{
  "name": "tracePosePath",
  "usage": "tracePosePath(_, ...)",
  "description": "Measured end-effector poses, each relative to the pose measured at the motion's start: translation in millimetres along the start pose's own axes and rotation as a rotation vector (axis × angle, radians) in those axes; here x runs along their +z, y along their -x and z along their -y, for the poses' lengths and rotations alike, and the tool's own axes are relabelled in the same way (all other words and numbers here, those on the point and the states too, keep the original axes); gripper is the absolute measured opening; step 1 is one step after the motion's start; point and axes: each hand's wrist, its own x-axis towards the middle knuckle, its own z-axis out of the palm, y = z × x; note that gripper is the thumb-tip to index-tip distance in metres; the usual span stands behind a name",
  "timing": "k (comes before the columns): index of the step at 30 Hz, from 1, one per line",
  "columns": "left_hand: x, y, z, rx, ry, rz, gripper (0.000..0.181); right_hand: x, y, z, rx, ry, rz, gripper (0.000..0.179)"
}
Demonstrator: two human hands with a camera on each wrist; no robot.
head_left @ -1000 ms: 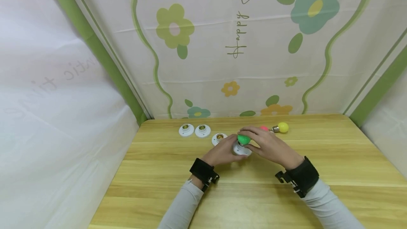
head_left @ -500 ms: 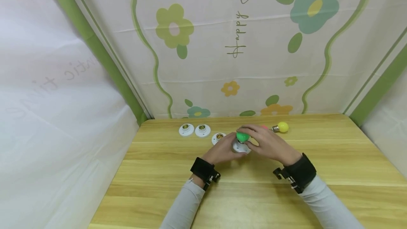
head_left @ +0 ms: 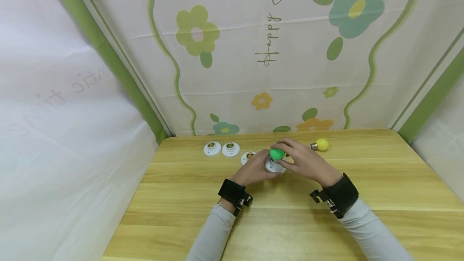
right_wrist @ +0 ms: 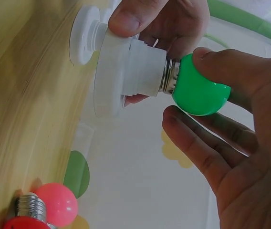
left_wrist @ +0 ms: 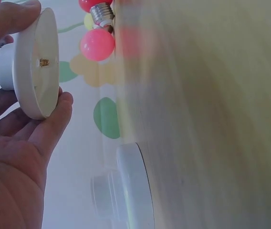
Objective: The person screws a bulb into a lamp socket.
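My left hand (head_left: 255, 169) grips a white round lamp socket (right_wrist: 142, 69) by its rim, held up off the table, with its hollow underside showing in the left wrist view. A green light bulb (right_wrist: 197, 90) has its metal screw base partly inside the socket's mouth; some thread still shows. On the bulb's globe, the thumb of my right hand (head_left: 304, 162) presses one side while the fingers curve around the other. In the right wrist view, socket and bulb lie in one line, tilted sideways.
Two white sockets, a left one (head_left: 212, 148) and a right one (head_left: 230, 149), stand at the table's back left. Another socket (head_left: 247, 157) is partly behind my left hand. At the back right lie a yellow bulb (head_left: 322, 144), a pink bulb (right_wrist: 59, 205) and a red bulb (right_wrist: 26, 223).
Both hands, with the socket and green bulb, have shifted slightly up and away in the head view. My right hand now covers the reddish bulb that showed behind it.
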Motion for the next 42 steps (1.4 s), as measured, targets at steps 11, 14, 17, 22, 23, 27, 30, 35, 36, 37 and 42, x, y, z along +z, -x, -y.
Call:
tracePosePath(11, -1.8, 1.3, 3.5, 0.019, -0.018, -0.01, 0.071, 2.1, -5.1, 1.2, 0.015, 0.001, 0.001, 0.054)
tracePosePath(14, -3.0, 2.0, 3.5, 0.02, -0.023, -0.02, 0.069, 2.8, -5.7, 1.5, 0.03, 0.0, 0.023, 0.068)
tracePosePath(17, -4.4, 3.3, 3.0, 0.01, -0.024, -0.032, 0.068, 3.6, -6.4, 1.9, 0.041, -0.005, 0.041, 0.076)
tracePosePath(22, -5.7, 3.9, 3.3, 0.002, -0.031, -0.034, 0.07, 4.1, -10.2, 2.9, 0.043, -0.037, 0.046, 0.06)
tracePosePath(23, -5.9, 3.8, 3.4, 0.001, -0.029, -0.032, 0.071, 3.8, -11.2, 3.2, 0.046, -0.039, 0.047, 0.056)
tracePosePath(27, -6.6, 3.8, 3.6, 0.0, -0.018, -0.031, 0.073, 3.3, -13.4, 3.7, 0.053, -0.036, 0.054, 0.049)
tracePosePath(30, -6.9, 4.1, 3.6, 0.005, -0.01, -0.03, 0.073, 2.9, -13.6, 4.0, 0.049, -0.028, 0.055, 0.049)
tracePosePath(35, -6.5, 4.1, 4.2, 0.014, -0.006, -0.027, 0.072, 2.7, -12.8, 4.5, 0.035, -0.01, 0.036, 0.051)
tracePosePath(36, -6.3, 4.0, 4.3, 0.015, -0.006, -0.026, 0.072, 2.9, -12.7, 4.6, 0.031, -0.007, 0.031, 0.051)
tracePosePath(37, -6.2, 3.8, 4.4, 0.017, -0.008, -0.026, 0.072, 2.9, -12.6, 4.7, 0.029, -0.004, 0.025, 0.051)
tracePosePath(42, -5.8, 3.3, 4.0, 0.029, -0.009, -0.031, 0.07, 3.0, -13.3, 5.3, 0.024, 0.003, -0.018, 0.05)
